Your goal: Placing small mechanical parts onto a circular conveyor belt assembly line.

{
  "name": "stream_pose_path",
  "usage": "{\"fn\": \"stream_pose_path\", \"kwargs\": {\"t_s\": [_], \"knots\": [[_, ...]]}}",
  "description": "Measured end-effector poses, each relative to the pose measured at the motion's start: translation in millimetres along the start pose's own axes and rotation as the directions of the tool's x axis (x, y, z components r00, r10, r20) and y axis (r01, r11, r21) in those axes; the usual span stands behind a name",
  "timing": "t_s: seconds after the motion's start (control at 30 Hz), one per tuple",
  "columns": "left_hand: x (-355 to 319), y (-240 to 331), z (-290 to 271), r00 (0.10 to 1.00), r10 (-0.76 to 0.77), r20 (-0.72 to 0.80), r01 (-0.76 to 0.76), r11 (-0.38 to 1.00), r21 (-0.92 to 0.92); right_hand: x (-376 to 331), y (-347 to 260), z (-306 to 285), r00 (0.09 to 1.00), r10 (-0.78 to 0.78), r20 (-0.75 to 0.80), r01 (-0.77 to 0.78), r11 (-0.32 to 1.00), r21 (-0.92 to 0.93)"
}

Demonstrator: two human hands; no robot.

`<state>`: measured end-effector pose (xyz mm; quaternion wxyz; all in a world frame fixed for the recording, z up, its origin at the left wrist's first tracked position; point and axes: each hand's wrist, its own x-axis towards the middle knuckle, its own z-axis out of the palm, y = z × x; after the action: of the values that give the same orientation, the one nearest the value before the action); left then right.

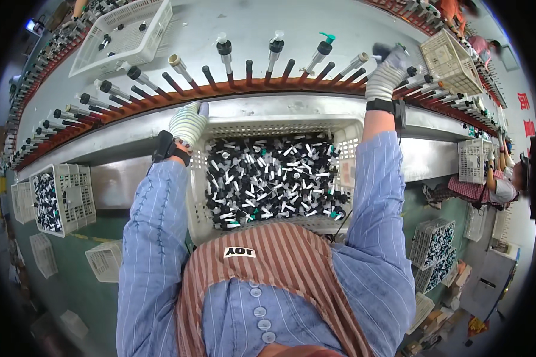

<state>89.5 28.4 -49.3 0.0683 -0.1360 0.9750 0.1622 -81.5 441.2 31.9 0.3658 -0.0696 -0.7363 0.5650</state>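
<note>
My left hand [189, 124], in a striped knit glove with grey fingertips, rests on the metal ledge [244, 106] by the far left corner of a white crate [198, 205]. Its fingers lie against the ledge and nothing shows in them. Farther right, my right hand [387, 74], gloved the same way, reaches over the row of upright pegs. Its fingers are closed around a pump dispenser [401, 47] with a green tip, mostly hidden by the glove. More pumps, such as a black-collared one [224, 52] with a white head, stand on the pegs. Black, white and green pump heads [274, 184] fill the crate.
A shallow white basket [116, 62] with a few pump parts stands at the far left, a cream basket [445, 65] at the far right. Filled crates [77, 193] sit at left, others [433, 244] on the floor at right. Another person [488, 187] works at the right.
</note>
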Motion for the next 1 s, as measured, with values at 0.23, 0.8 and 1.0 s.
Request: {"fn": "stream_pose_path", "kwargs": {"t_s": [0.23,0.8,1.0], "knots": [[1.1,6.5,-9.7,0.998,-0.053,0.039,0.054,0.998,-0.012,-18.9,32.4,46.1,0.825,0.16,0.541,-0.031,0.97,-0.24],[7.7,-9.8,5.8,1.0,-0.01,-0.006,0.01,1.0,-0.011,-331.0,41.1,-60.7,-0.032,0.067,0.997,0.395,0.917,-0.049],[7.4,-6.8,7.8,1.0,0.004,-0.025,-0.005,0.999,-0.036,-365.9,82.9,-48.0,0.242,0.334,0.911,0.345,0.848,-0.403]]}}
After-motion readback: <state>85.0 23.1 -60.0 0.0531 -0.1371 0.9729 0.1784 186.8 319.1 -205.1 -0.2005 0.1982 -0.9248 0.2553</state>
